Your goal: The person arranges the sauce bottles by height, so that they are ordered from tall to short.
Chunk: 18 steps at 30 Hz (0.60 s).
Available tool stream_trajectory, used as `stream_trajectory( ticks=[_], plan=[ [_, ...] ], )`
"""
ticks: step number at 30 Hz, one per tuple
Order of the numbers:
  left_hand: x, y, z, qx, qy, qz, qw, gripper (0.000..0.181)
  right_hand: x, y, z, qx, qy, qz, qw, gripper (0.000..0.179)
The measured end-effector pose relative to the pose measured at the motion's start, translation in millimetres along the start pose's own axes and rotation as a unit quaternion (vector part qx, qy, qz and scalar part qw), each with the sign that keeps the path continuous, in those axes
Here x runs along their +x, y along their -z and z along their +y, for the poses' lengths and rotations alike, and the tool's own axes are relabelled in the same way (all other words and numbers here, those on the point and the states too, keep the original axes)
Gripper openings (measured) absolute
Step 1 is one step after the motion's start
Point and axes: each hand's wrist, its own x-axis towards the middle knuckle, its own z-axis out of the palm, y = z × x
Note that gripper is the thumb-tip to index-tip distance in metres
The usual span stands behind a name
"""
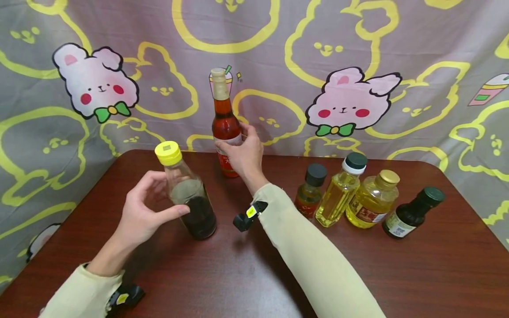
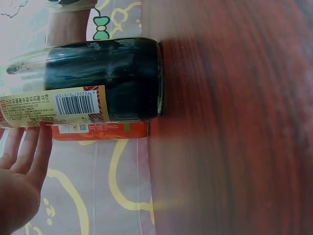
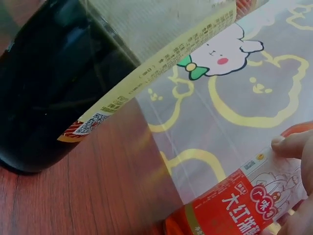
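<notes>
Four small bottles point(image 1: 337, 198) grouped toward the right edge of a table point(image 1: 246, 274), cartoon cloth point(image 1: 270, 57) behind, left hand point(image 1: 139, 210) spread wide around a yellow-capped dark bottle point(image 1: 199, 221), contact unclear, right hand point(image 1: 247, 152) gripping a red bottle point(image 1: 226, 128) by the far edge.

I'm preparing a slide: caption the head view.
Right hand gripping a red bottle, left hand open at a yellow-capped bottle.

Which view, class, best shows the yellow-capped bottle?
The head view: only it shows the yellow-capped bottle from cap to base. The left wrist view shows its dark liquid and barcode; the right wrist view, its body and QR code. Neither shows the cap.
</notes>
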Motion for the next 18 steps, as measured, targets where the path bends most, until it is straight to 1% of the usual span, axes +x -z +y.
stream_trajectory(
  ticks=[5, 9, 12, 18],
  plan=[
    [-0.1, 0.3, -0.4, 0.002, -0.004, -0.003, 1.0, 0.066, -5.8, 6, -7, -0.007, 0.008, 0.008, 0.9999, 0.07],
    [0.4, 0.6, -0.4, 0.001, -0.007, -0.009, 0.9999, 0.065, -14.8, 13, -20, -0.012, 0.014, 0.011, 0.9998, 0.067],
    [0.9, 0.5, 0.6, 0.001, -0.004, -0.005, 1.0, 0.065, -23.2, 19, -30, -0.008, 0.013, -0.001, 0.9999, 0.068],
    [0.2, 0.2, 2.4, 0.018, 0.016, 0.002, 0.9997, 0.065, -40.0, 33, -45, -0.011, 0.007, -0.036, 0.9993, 0.071]
  ],
)
